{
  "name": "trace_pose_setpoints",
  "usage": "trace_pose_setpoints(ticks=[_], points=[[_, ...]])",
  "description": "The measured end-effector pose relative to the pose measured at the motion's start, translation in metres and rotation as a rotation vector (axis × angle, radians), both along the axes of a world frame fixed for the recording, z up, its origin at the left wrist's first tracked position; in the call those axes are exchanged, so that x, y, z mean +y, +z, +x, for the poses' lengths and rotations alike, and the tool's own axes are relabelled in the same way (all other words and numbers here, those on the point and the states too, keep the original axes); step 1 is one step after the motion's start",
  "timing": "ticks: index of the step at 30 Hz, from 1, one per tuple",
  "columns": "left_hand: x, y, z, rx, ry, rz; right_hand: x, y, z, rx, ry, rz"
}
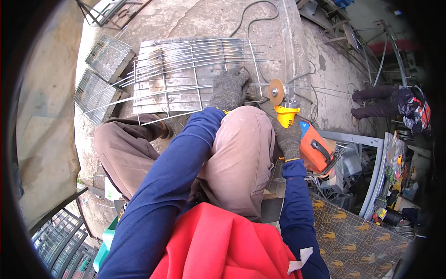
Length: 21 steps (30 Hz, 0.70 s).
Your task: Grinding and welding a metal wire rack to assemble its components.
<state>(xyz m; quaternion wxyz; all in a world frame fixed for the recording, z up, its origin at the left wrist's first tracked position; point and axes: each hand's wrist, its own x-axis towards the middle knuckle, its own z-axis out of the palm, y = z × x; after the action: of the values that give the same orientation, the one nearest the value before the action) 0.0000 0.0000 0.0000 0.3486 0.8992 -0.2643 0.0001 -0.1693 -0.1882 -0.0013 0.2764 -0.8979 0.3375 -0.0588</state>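
My right hand [289, 140], in a dark grey knit glove, grips a yellow angle grinder [287, 110]. The grinder's tan disc [276, 91] faces left, close to the right end of the metal rods. My left hand [229, 87], gloved the same way, is closed at the near right part of a grid of thin metal rods [195, 86]. Its fingertips are partly hidden, but rods run into its grip. Under the grid lies a scuffed metal sheet [151, 100]. Several long rods stick out past the sheet on the left.
Two wire-mesh panels [109, 58] lie at the far left. Beside my right forearm stands an orange and blue welding machine [312, 160]. A cable [248, 23] snakes over the concrete. Another person [395, 103] is at the far right, near metal frames and a tool-filled bench [395, 186].
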Motion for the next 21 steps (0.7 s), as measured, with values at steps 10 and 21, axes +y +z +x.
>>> trace_pose_setpoints(ticks=[10,21], points=[[0.001,-0.001,-0.001,-0.019,0.003,-0.008,0.002,0.002,-0.002,-0.014,0.03,0.021],[0.001,-0.001,-0.001,-0.012,-0.001,-0.037,0.0,-0.008,0.002,-0.023,0.019,-0.022]])
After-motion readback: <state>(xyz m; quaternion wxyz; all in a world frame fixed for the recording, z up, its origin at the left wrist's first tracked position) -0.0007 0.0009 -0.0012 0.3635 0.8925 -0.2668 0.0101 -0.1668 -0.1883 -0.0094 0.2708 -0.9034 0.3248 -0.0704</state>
